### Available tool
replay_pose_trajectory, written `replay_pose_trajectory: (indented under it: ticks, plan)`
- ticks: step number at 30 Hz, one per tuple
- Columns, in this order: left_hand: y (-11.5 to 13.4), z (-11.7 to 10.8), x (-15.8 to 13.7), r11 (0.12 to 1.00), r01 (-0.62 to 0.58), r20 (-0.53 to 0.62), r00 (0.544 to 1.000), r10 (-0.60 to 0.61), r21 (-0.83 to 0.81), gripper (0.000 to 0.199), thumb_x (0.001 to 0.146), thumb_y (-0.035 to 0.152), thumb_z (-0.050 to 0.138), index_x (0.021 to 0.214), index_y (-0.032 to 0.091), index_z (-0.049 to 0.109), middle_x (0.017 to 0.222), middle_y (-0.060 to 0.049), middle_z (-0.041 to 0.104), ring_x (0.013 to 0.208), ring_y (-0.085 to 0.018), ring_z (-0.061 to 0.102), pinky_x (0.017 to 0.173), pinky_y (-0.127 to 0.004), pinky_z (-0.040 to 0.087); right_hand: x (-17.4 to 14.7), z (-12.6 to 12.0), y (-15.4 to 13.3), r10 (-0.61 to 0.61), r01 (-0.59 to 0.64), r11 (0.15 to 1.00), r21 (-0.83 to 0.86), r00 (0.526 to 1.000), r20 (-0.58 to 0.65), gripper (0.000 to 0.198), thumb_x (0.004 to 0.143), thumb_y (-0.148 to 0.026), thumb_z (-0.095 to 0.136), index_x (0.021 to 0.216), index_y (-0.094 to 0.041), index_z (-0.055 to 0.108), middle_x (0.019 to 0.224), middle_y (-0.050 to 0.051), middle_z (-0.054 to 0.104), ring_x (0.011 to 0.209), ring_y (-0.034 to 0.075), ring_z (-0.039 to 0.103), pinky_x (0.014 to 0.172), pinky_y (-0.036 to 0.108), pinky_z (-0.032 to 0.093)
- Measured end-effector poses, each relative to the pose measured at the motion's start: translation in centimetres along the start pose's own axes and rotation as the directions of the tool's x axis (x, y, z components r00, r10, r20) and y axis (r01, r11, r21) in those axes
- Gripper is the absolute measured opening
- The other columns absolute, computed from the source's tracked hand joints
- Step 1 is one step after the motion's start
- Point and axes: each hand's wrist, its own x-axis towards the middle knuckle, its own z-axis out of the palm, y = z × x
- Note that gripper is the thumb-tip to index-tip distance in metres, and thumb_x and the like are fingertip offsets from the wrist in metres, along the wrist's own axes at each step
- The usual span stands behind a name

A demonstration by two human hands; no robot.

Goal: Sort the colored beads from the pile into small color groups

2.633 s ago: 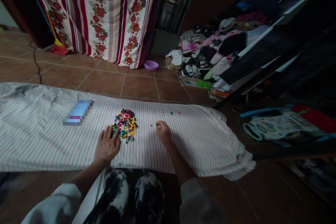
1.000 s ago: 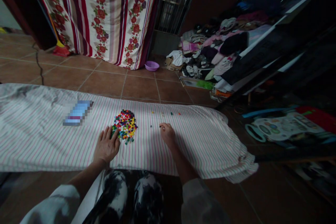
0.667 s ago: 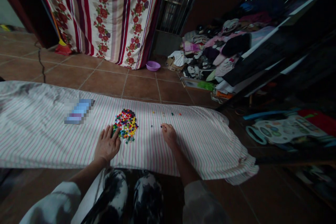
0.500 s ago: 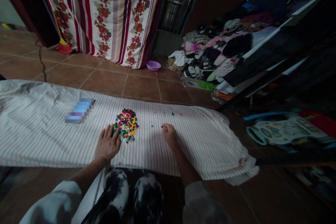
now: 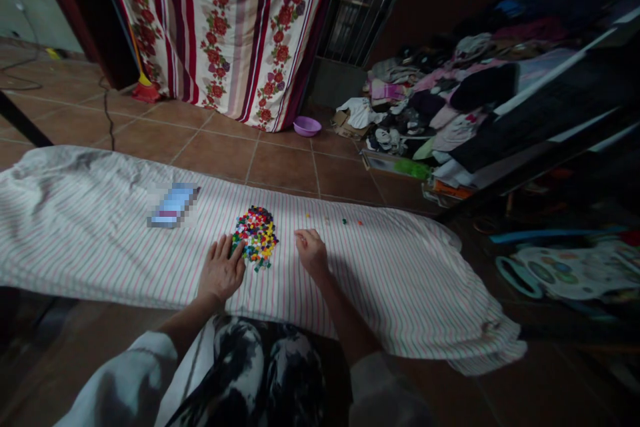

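Observation:
A pile of small, brightly coloured pieces (image 5: 257,233), like tiny blocks or beads, lies on the striped cloth (image 5: 390,280). My left hand (image 5: 223,273) rests flat at the pile's near left edge, fingers stretched out and touching its outermost pieces. To the right of the pile, my right hand (image 5: 313,255) is low over the cloth with thumb and forefinger pinched together. Whatever is between those fingertips is hidden or too small to make out. Beyond this hand, several single pieces sit spaced in a row, including a green piece (image 5: 345,221) and an orange piece (image 5: 360,223).
A blurred-out phone-like object (image 5: 174,205) lies left of the pile. Past the cloth are a tiled floor, a purple basin (image 5: 307,126), a floral curtain (image 5: 240,33) and a red broom (image 5: 145,91). Heaped clothes (image 5: 440,100) fill the back right.
My right hand has moved left toward the pile, over the spot where a small dark piece lay. The dark piece at its fingertips no longer shows. My left hand stays by the pile; the view has shifted.

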Motion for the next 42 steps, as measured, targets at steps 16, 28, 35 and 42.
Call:
replay_pose_trajectory:
  ticks: [16,28,35,42]
  plan:
    - [0.0,0.3,-0.1,1.0,-0.005,-0.028,1.0,0.005,-0.006,0.047,0.09,0.033,0.038,0.132,0.02,0.054,0.145,-0.014,0.045,0.139,-0.03,0.035,0.111,-0.049,0.029,1.6,5.7,-7.7,-0.113,0.123,0.992,-0.014,0.95,0.292,0.021,0.088,-0.022,0.054,0.096,-0.026,0.073,0.096,0.003,0.061,0.093,0.016,0.058,0.086,0.026,0.045]
    - [0.1,0.1,-0.1,1.0,-0.015,-0.031,0.999,0.015,-0.006,0.048,0.088,0.032,0.039,0.132,0.018,0.054,0.143,-0.015,0.047,0.138,-0.031,0.037,0.112,-0.05,0.029,2.1,7.1,-10.6,-0.097,0.171,0.974,-0.15,0.908,0.407,0.016,0.089,-0.026,0.057,0.096,-0.025,0.071,0.104,0.006,0.061,0.103,0.02,0.053,0.092,0.031,0.043]
    - [0.0,0.1,-0.1,1.0,-0.019,-0.008,1.0,0.019,-0.007,0.049,0.088,0.032,0.038,0.13,0.017,0.056,0.141,-0.017,0.048,0.137,-0.032,0.037,0.111,-0.05,0.029,2.1,6.8,-11.2,-0.084,0.209,0.951,-0.227,0.883,0.462,0.019,0.093,-0.024,0.051,0.099,-0.021,0.069,0.107,0.008,0.062,0.105,0.021,0.053,0.09,0.032,0.044]
    - [-0.1,0.3,-0.1,0.999,-0.028,-0.011,1.0,0.028,0.014,0.048,0.087,0.032,0.039,0.128,0.015,0.057,0.142,-0.019,0.047,0.137,-0.032,0.038,0.111,-0.05,0.03,2.1,6.5,-11.3,-0.116,0.253,0.941,-0.226,0.867,0.485,0.019,0.093,-0.024,0.051,0.096,-0.023,0.069,0.103,0.005,0.063,0.103,0.018,0.055,0.088,0.028,0.044]
